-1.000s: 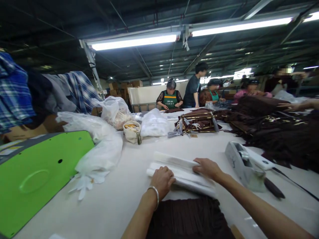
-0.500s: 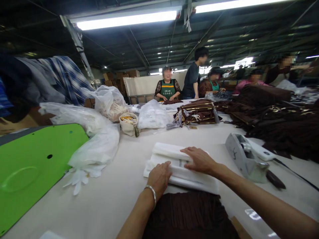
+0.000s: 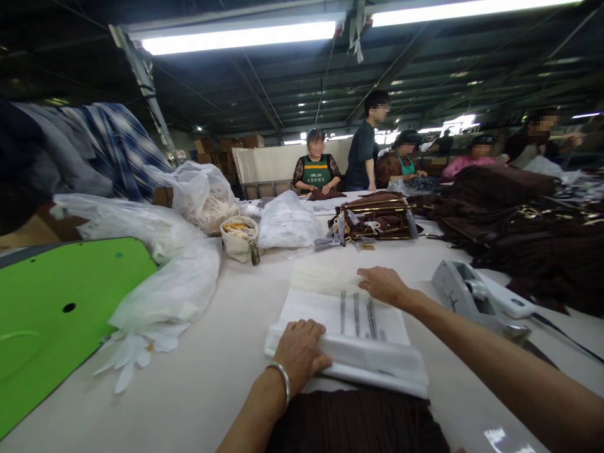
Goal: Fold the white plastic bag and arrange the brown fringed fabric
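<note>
A stack of white plastic bags (image 3: 349, 333) lies flat on the pale table in front of me. My left hand (image 3: 298, 352), with a silver bangle on the wrist, presses down on the stack's near left corner. My right hand (image 3: 384, 284) rests on the far edge of the top bag, fingers pinching it where it is spread out. A dark brown pleated garment (image 3: 358, 421) lies right below the stack, at the table's near edge.
A grey tape dispenser (image 3: 467, 299) sits to the right, with piles of dark brown garments (image 3: 533, 245) behind it. A green machine cover (image 3: 61, 314), crumpled plastic bags (image 3: 170, 277) and a small white pouch (image 3: 240, 238) lie left. Several people work at the table's far end.
My right hand has moved away from me and unfolded the top bag flat. My left hand has slid to the stack's near left corner. The camera has tilted slightly.
</note>
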### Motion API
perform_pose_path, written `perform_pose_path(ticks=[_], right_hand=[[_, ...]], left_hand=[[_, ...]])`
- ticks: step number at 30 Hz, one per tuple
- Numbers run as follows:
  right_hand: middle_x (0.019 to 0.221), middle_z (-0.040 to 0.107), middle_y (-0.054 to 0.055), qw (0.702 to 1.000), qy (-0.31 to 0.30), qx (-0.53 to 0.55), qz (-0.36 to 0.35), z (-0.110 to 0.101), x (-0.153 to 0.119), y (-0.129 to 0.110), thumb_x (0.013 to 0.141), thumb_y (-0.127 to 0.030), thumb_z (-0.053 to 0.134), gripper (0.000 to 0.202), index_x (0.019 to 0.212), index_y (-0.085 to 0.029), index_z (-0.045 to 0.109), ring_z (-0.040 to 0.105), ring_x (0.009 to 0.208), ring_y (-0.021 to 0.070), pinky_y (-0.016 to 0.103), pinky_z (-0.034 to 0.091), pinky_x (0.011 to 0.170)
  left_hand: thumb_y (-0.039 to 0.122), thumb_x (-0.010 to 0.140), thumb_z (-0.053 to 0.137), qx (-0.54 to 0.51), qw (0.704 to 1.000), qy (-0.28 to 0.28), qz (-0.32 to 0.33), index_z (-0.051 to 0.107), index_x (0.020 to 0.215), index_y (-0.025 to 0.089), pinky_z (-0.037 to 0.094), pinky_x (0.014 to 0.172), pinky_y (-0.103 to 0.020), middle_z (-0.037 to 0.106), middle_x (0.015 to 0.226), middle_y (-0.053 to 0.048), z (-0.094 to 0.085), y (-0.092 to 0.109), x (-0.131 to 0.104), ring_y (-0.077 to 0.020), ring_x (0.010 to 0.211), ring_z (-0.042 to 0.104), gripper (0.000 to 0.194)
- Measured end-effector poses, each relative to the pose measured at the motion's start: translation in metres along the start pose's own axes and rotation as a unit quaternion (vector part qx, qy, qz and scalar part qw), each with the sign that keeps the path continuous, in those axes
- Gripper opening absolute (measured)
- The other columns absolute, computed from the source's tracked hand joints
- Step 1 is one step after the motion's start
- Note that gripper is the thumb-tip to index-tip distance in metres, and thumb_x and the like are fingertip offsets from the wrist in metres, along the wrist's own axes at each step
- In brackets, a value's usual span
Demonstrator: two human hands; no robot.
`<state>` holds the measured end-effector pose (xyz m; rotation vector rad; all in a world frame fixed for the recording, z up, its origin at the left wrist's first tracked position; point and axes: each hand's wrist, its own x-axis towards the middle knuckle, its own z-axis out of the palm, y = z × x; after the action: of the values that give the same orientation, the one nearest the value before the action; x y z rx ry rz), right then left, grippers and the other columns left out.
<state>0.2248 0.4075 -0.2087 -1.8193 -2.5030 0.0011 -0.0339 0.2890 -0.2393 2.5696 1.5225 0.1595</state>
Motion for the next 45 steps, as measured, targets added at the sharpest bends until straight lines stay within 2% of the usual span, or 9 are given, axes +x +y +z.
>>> perform_pose_path(ticks=[3,8,16,20,23,27,32,38,45], right_hand=[[0.102,0.071,0.012,1.0,0.003,0.012,0.007,-0.01,0.024,0.006,0.084,-0.026,0.05,0.025,0.104,-0.023,0.066,0.066,0.093,0.0292,0.035,0.045,0.07],[0.1,0.071,0.007,0.999,0.006,0.033,-0.005,-0.024,0.065,0.012,0.079,-0.03,0.057,0.024,0.1,-0.024,0.067,0.065,0.095,0.0258,0.03,0.044,0.071],[0.104,0.07,0.011,0.998,0.018,0.029,0.051,0.028,0.089,0.022,0.085,-0.026,0.05,0.026,0.108,-0.021,0.062,0.065,0.096,0.0279,0.034,0.045,0.073],[0.118,0.066,0.013,0.997,0.047,0.014,0.054,0.035,0.087,0.014,0.085,-0.021,0.053,0.038,0.124,-0.019,0.055,0.061,0.106,0.0288,0.039,0.044,0.088],[0.141,0.05,0.013,0.994,0.106,0.01,0.027,0.011,0.066,0.002,0.08,-0.021,0.063,0.065,0.141,-0.018,0.041,0.046,0.127,0.0309,0.043,0.033,0.105],[0.145,0.048,0.009,0.975,0.175,0.118,-0.061,-0.006,-0.009,-0.022,0.092,-0.035,0.053,0.053,0.142,-0.022,0.042,0.041,0.133,0.0243,0.039,0.03,0.112],[0.153,0.039,0.006,0.952,-0.042,0.181,-0.244,0.031,-0.1,-0.036,0.097,-0.053,0.039,0.053,0.146,-0.032,0.04,0.028,0.144,0.0295,0.053,0.021,0.117],[0.149,0.044,0.011,0.949,-0.051,0.219,-0.22,0.035,-0.127,-0.032,0.095,-0.045,0.047,0.05,0.142,-0.026,0.047,0.038,0.139,0.0314,0.056,0.026,0.116],[0.132,0.061,0.009,0.948,0.038,0.293,-0.117,0.048,-0.165,0.003,0.09,-0.038,0.056,0.037,0.122,-0.023,0.065,0.052,0.127,0.0269,0.046,0.036,0.112]], left_hand=[[0.038,0.078,0.071,0.023,0.999,-0.025,0.011,0.049,0.126,0.021,0.044,0.095,-0.047,0.059,0.116,-0.008,-0.007,0.006,-0.003,-0.0283,0.107,0.054,0.055],[0.018,0.087,0.053,0.082,0.993,-0.06,0.057,0.058,0.1,0.017,0.049,0.089,-0.047,0.06,0.11,-0.01,-0.014,0.018,0.004,-0.0293,0.105,0.054,0.014],[0.011,0.089,0.042,0.017,0.996,-0.063,0.065,0.033,0.143,0.023,0.046,0.098,-0.048,0.054,0.129,-0.012,0.009,0.016,0.005,-0.0291,0.114,0.05,0.056],[0.016,0.088,0.049,-0.014,0.997,-0.066,0.05,0.036,0.141,0.032,0.046,0.098,-0.046,0.054,0.129,-0.008,0.006,0.017,0.002,-0.0285,0.115,0.05,0.057],[0.037,0.085,0.064,-0.064,0.996,-0.065,0.022,0.046,0.134,0.036,0.046,0.097,-0.046,0.056,0.127,-0.004,-0.003,0.019,0.003,-0.0288,0.113,0.051,0.053],[0.06,0.085,0.057,-0.086,0.993,-0.079,0.013,0.06,0.123,0.036,0.047,0.093,-0.045,0.062,0.116,-0.005,-0.018,0.02,0.008,-0.0291,0.105,0.056,0.044],[0.052,0.098,0.024,-0.152,0.983,-0.098,0.019,0.071,0.096,0.024,0.046,0.089,-0.035,0.069,0.096,-0.006,-0.027,0.008,0.016,-0.0227,0.095,0.062,0.054],[0.026,0.086,0.05,-0.046,0.995,-0.04,-0.083,0.063,0.103,0.019,0.046,0.086,-0.034,0.065,0.101,-0.007,-0.014,0.002,0.022,-0.0232,0.097,0.059,0.022],[0.043,0.087,0.053,0.036,0.993,-0.047,-0.103,0.05,0.135,0.03,0.035,0.108,-0.056,0.047,0.144,-0.009,-0.001,-0.005,0.017,-0.0329,0.135,0.038,0.05]])
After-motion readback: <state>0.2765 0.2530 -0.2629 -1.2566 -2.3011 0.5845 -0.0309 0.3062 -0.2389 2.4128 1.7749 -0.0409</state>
